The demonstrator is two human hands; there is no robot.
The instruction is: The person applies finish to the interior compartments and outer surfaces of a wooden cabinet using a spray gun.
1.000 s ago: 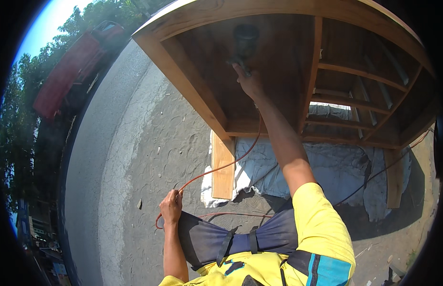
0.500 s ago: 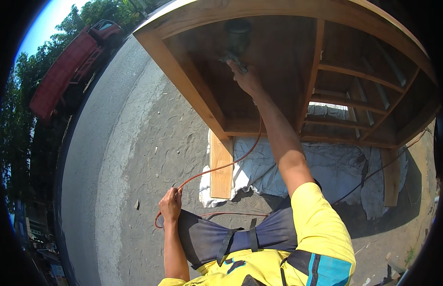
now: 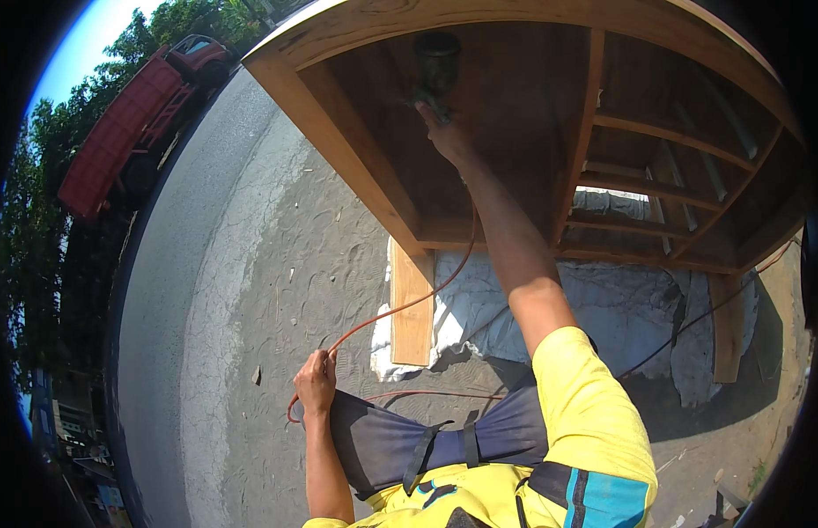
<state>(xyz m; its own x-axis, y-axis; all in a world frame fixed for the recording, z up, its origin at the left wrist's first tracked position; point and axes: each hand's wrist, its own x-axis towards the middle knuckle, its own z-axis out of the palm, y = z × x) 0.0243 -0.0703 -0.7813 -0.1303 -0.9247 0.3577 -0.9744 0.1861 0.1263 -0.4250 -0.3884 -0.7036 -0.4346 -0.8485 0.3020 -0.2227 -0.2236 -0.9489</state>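
Inside the left compartment of a wooden cabinet point(image 3: 356, 158), my right hand point(image 3: 448, 136) is closed around a spray gun point(image 3: 437, 75) with a dark cup on top. The fingers round its grip are partly lost in shadow. A thin orange-red air hose point(image 3: 409, 304) hangs from the gun and curves down to my left side. Beside my left knee, my left hand point(image 3: 316, 380) is wrapped around that hose. To the right of the open compartment, the cabinet has several drawer openings point(image 3: 664, 176) with pale metal runners.
A white crumpled cloth point(image 3: 567, 299) lies on the sandy ground beneath the cabinet. Wooden boards point(image 3: 412, 308) stick out under its left and right ends. A paved road point(image 3: 189, 238) runs along the left, with a red truck point(image 3: 118, 141) and trees beyond.
My right hand and the spray gun have shifted slightly up and left within the compartment. The left hand stays on the hose in about the same place.
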